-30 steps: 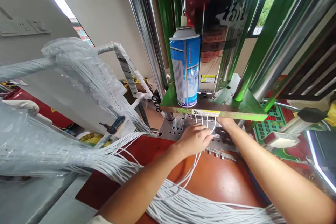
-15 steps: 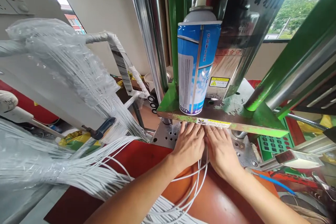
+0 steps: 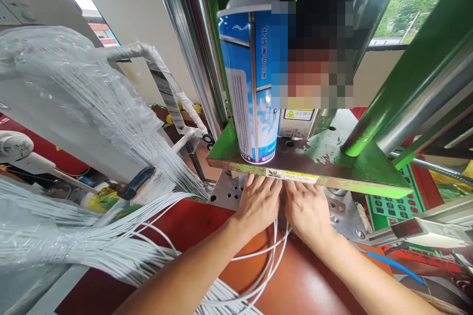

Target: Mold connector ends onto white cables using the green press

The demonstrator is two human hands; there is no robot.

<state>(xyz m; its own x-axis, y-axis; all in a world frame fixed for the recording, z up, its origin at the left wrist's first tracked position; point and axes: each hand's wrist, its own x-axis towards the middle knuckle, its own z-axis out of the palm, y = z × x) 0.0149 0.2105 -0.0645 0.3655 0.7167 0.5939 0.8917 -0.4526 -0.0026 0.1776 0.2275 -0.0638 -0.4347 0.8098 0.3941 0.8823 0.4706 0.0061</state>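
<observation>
My left hand [image 3: 257, 202] and my right hand [image 3: 307, 206] are side by side under the front edge of the green press plate [image 3: 236, 165]. Their fingers point forward and are drawn together, with the tips hidden by the plate. Thin white cables [image 3: 274, 251] loop over the red-brown table and run up to the inner side of each hand, where the fingers close on them. What lies under the fingertips cannot be made out. Below the hands is a metal base plate with holes [image 3: 229, 192].
On the green plate stands a blue spray can [image 3: 253, 93]. Bundles of white cable [image 3: 111, 251], partly wrapped in plastic, fill the left side. A clamp [image 3: 139, 183] is beside them. At right are a green button panel [image 3: 397, 206] and a blue tube [image 3: 397, 266].
The view has shifted a little, so the can appears larger and further left. My hands have drawn slightly apart at the wrists and stay under the plate edge.
</observation>
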